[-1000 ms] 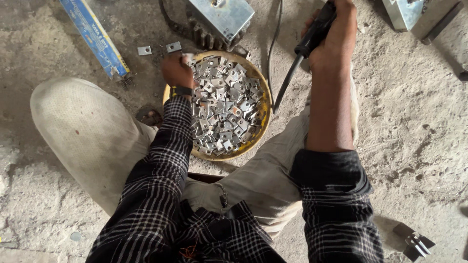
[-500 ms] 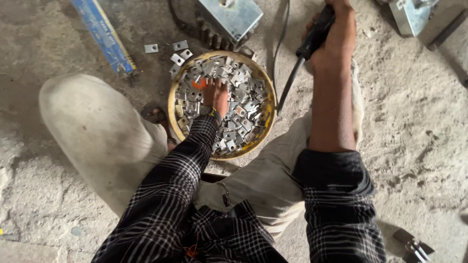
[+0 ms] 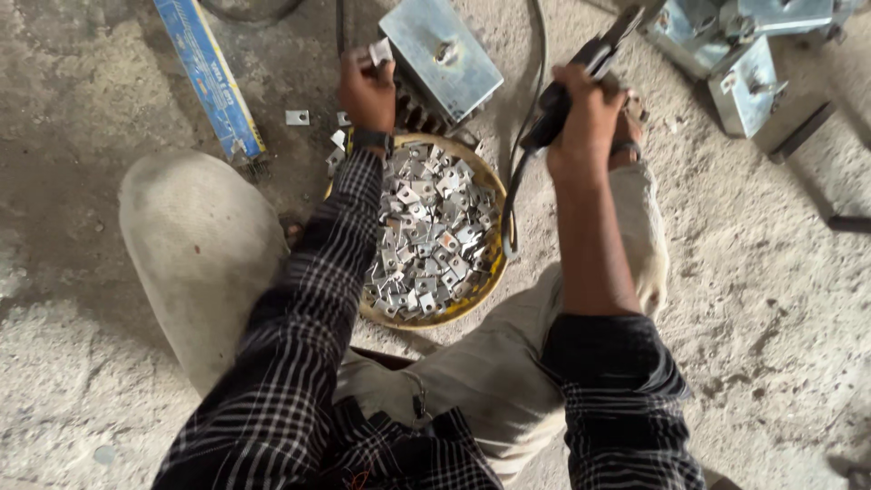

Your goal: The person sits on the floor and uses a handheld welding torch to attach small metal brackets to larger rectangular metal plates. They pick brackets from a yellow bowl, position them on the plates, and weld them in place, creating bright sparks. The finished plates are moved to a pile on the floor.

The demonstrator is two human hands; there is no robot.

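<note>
Plate (image 3: 380, 51) sits pinched in left hand (image 3: 366, 91) fingertips above the bowl (image 3: 494, 263); right hand (image 3: 585, 122) fingers wrap a holder (image 3: 567, 91).

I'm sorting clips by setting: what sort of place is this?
Probably a small metal or welding workshop: bare concrete floor, a round pan of small metal plates, and the right hand gripping a cabled welding holder near grey metal boxes.

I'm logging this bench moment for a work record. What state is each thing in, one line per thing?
Left hand: raised past the bowl, pinching a small plate.
Right hand: gripping a black-handled tool, cable hanging down.
Bowl: on the floor, heaped with small metal plates.
Grey box: lying tilted beyond the bowl.
Blue carton: flat on the floor.
</note>
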